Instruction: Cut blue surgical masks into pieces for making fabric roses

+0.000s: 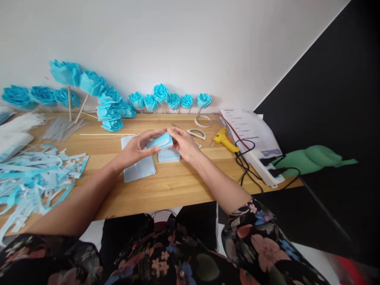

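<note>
Between my two hands is a folded piece of light blue fabric [162,141], held just above the table. My left hand [138,149] grips its left side, thumb in front and fingers behind. My right hand [183,143] pinches its upper right corner. Under it sits a small stack of folded blue pieces [168,156]. A flat blue sheet [139,170] lies on the wood below my left hand. Scissors with white handles [197,133] rest just beyond my right hand, partly hidden by it.
Blue fabric flowers on sticks [162,94] lean along the wall. Cut blue and white strips [38,174] heap at the left. A roll of tape [203,120], a yellow glue gun [225,139], a power strip [263,168] with black cables and papers [252,130] lie right.
</note>
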`<act>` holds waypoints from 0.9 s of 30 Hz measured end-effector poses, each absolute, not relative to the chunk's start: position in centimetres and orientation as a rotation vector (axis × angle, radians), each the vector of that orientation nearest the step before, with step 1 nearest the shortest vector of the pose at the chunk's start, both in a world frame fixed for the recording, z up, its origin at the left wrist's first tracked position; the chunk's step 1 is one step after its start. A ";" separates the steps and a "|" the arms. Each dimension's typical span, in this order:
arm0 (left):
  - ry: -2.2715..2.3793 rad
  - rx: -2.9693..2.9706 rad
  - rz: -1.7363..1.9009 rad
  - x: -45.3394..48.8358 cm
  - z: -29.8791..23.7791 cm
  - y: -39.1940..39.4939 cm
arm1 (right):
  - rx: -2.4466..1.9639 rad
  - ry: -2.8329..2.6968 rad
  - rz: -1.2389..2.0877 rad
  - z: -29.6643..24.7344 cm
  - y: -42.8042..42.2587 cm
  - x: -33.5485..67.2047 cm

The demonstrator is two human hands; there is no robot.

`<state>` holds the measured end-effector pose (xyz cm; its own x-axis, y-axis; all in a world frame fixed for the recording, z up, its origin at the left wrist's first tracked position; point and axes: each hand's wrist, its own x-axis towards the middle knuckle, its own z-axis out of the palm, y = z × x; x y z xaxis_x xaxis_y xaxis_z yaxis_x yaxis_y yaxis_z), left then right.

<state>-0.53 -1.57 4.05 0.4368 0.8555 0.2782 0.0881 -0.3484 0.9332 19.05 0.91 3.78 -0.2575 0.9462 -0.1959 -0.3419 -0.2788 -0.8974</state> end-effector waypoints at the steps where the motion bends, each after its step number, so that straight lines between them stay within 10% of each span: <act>1: 0.828 1.725 1.007 -0.5 4.0 -1.6 | -0.966 -0.935 1.710 3.8 0.9 19.0; 27: 1.071 1.211 1.331 -0.9 3.5 -0.5 | -0.948 -1.261 1.642 3.5 0.6 19.3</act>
<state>-0.89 -0.47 3.47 0.0018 0.9941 0.1085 -0.1073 -0.1077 0.9884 19.32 0.63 3.54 -0.3631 0.9288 -0.0736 -0.1683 -0.1431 -0.9753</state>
